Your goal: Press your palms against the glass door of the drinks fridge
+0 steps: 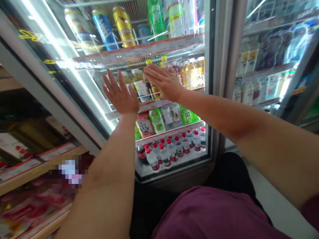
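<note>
Both my arms reach toward a lit drinks fridge with a glass door. My left hand is open, fingers spread, palm facing the door. To its right, my right hand lies flat with fingers stretched out and close together, pointing left. Neither hand holds anything. Whether they touch the glass I cannot tell. Behind them, bottles with yellow caps and a white-labelled bottle are partly hidden. Below the hands stand a red carton and a green carton.
Cans, among them a gold can, and a green bottle fill the upper shelf. Several red-capped water bottles stand at the bottom. A metal door frame separates another fridge on the right. Packed shelves are at left.
</note>
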{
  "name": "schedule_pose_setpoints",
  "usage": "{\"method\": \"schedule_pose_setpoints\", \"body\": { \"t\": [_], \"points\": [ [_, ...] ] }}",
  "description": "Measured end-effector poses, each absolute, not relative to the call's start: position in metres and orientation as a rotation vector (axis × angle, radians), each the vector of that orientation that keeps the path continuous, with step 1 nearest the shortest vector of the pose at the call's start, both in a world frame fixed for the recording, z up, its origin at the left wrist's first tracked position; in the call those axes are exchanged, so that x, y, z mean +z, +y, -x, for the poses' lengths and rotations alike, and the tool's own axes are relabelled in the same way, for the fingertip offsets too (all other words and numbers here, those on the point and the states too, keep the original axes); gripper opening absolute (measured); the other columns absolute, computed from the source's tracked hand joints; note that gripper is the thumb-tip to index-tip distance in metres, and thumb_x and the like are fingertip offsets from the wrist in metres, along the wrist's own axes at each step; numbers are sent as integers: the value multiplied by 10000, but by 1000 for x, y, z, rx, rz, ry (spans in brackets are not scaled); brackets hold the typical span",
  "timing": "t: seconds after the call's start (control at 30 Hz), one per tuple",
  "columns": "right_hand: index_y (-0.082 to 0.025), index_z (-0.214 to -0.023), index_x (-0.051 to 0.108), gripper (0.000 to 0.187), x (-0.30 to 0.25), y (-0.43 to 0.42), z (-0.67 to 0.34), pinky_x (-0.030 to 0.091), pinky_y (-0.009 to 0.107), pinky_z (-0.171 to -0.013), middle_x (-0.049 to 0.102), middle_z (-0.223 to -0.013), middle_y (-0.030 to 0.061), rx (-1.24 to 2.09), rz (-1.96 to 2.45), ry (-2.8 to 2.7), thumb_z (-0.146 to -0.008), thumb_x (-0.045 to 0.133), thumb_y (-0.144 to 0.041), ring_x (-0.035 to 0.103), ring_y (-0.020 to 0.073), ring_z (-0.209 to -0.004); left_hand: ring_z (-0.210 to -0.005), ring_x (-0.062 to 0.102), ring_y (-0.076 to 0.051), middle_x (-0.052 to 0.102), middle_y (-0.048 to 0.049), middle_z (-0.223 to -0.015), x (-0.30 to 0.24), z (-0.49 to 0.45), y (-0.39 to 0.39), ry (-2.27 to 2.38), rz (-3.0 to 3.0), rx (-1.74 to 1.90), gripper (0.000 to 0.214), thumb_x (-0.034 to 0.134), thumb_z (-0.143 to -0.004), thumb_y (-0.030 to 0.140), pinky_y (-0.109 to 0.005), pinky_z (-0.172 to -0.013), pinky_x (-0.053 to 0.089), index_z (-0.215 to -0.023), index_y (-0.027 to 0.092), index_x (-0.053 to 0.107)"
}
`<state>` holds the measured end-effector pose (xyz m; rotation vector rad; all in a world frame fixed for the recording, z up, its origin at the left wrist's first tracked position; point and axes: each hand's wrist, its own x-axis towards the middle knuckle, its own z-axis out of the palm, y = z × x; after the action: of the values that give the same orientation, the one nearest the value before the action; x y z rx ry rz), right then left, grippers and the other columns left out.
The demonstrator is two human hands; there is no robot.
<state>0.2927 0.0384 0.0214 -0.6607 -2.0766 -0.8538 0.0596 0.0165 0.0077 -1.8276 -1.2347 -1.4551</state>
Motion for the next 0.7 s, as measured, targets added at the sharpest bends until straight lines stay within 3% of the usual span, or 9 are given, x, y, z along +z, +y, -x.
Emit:
{"method": "schedule_pose_setpoints", "body": {
  "t": [0.17,0.33,0.5,0.6,0.7],
  "points": [
    [-244,-1663,521,655,14,37,-292,249,517,-1412,480,-1763,27,-863,642,-2187,-1052,373,-59,311,224,-1697,-1711,-146,-236,46,-44,-1868,3,-60,24,-1147,1834,-1536,694,381,-1168,449,-526,-1390,-188,-1773,117,309],
    [-249,-1691,467,657,26,49,-296,206,531,-1414,434,-1790,6,-880,599,-2061,-1087,296,-55,274,214,-1708,-1724,-51,-256,155,-98,-1854,2,-55,34,-1067,1731,-1487,691,385,-1159,442,-543,-1407,-82,-1745,76,365],
    [-178,-1676,496,651,9,53,-291,262,517,-1409,458,-1775,39,-912,582,-2042,-1078,275,-43,296,230,-1701,-1722,-60,-269,151,-117,-1853,2,-56,34,-1045,1768,-1546,699,393,-1170,493,-573,-1397,-106,-1734,81,380],
    [-232,-1658,525,644,7,50,-290,298,512,-1398,490,-1756,3,-938,526,-2185,-1070,330,-53,337,217,-1686,-1718,-79,-281,169,-112,-1850,2,-58,32,-1004,1797,-1619,727,359,-1179,562,-582,-1388,-121,-1709,68,414],
    [-282,-1679,491,668,19,52,-291,240,564,-1407,479,-1762,-30,-843,547,-2105,-1069,339,-56,308,238,-1697,-1721,-53,-264,198,-98,-1844,2,-59,32,-993,1778,-1639,714,408,-1161,548,-541,-1403,-108,-1695,75,443]
  ]
}}
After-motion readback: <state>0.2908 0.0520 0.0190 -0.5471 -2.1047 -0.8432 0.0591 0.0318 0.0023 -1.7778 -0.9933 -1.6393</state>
